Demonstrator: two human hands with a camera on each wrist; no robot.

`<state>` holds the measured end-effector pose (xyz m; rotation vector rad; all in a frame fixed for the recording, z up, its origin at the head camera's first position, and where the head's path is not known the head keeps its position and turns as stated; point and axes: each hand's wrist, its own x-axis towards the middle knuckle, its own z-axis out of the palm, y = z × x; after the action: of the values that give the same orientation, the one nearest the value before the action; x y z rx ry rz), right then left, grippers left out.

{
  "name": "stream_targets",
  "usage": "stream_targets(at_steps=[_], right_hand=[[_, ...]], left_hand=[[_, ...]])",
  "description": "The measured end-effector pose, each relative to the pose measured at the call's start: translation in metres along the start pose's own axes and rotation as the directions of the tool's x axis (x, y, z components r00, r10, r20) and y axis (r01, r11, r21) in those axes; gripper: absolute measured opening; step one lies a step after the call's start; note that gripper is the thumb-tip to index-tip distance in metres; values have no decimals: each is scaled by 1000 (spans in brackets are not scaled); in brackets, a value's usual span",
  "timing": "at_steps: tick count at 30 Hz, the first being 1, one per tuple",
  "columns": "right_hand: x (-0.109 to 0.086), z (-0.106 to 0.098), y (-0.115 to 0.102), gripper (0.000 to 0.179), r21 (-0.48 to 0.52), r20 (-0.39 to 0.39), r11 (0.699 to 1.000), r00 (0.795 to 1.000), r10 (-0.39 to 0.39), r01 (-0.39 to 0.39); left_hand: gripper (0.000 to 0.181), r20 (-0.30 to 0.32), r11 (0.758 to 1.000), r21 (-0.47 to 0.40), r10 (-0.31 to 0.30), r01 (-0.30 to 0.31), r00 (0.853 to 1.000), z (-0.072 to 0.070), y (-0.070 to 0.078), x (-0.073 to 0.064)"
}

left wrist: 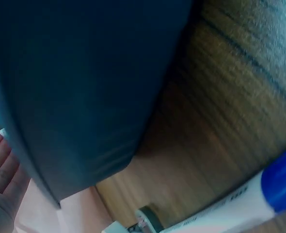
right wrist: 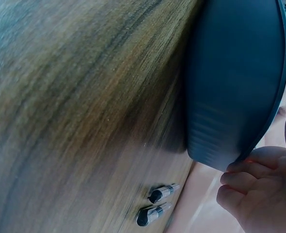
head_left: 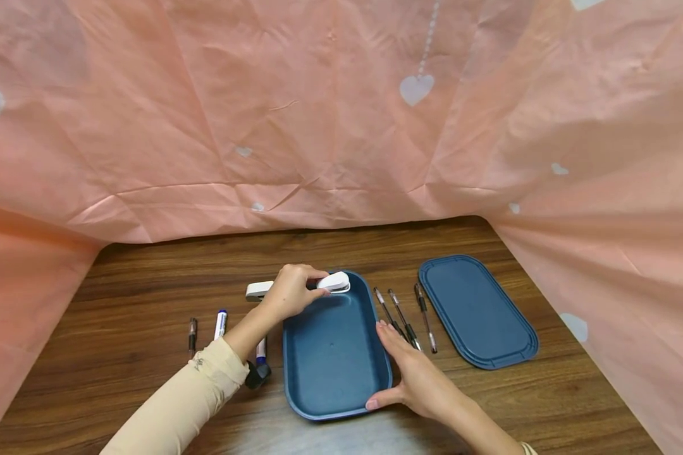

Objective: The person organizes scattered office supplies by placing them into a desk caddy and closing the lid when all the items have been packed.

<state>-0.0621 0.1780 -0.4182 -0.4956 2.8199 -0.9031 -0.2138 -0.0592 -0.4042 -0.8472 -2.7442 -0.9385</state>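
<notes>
My left hand pinches a white stapler between thumb and fingers, over the far end of a blue rectangular box. That box has a low rim, and its visible floor is bare. At the box's near right corner rests my right hand, thumb on the near rim and fingers spread along the right side. In the right wrist view its fingertips lie right at the box rim. Behind the left wrist a second white stapler lies on the table, partly hidden.
Right of the box lie several black-gripped pens, then a blue lid. To the left are a dark pen, a white marker, another blue-capped marker and a black object. Pink cloth hangs around the table.
</notes>
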Motion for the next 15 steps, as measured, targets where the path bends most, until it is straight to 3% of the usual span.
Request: stream_targets(at_steps=[6,15], right_hand=[[1,-1,0,118,-9,2,1000,1000,2,-2],[1,0,-1,119,0,9,1000,1000,14,-14]], left_hand=[[29,32,999,-1,-51,51,998,10,-2,0],[27,47,997,-25,-77,78,996,23,-6,5]])
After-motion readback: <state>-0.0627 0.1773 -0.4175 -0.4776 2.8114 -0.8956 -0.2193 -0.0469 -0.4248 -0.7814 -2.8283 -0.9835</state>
